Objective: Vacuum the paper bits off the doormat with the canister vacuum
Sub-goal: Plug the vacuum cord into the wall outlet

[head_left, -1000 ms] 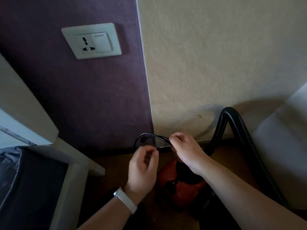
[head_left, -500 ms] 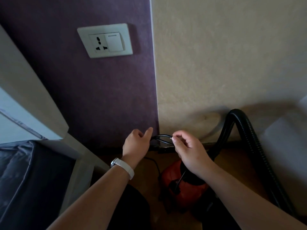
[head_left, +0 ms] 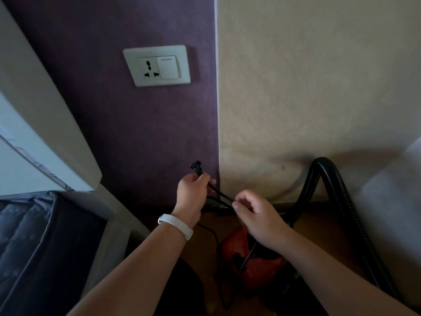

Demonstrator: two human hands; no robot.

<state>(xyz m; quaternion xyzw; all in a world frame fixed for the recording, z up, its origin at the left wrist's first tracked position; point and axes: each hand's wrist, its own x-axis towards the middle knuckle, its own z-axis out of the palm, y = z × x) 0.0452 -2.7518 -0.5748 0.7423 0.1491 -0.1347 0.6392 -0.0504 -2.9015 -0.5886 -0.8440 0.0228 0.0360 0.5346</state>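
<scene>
The red canister vacuum [head_left: 239, 254] sits on the wooden floor below my arms, partly hidden by my right forearm. Its black ribbed hose [head_left: 330, 183] arches up against the beige wall at the right. My left hand [head_left: 192, 196] grips the black power cord just behind its plug [head_left: 196, 167], which sticks up above my fingers. My right hand [head_left: 255, 215] pinches the same cord [head_left: 222, 195] a little further along. The wall socket [head_left: 157, 65] is on the purple wall above the plug. No doormat or paper bits are in view.
A white furniture edge [head_left: 52, 142] juts out at the left, with dark quilted fabric [head_left: 29, 242] below it. A pale surface [head_left: 394, 192] fills the right side beside the hose. The cord trails down to the floor near the vacuum.
My left hand has closed on the cord near the plug and lifted the plug up toward the socket. My view has shifted, so the socket appears further right and lower.
</scene>
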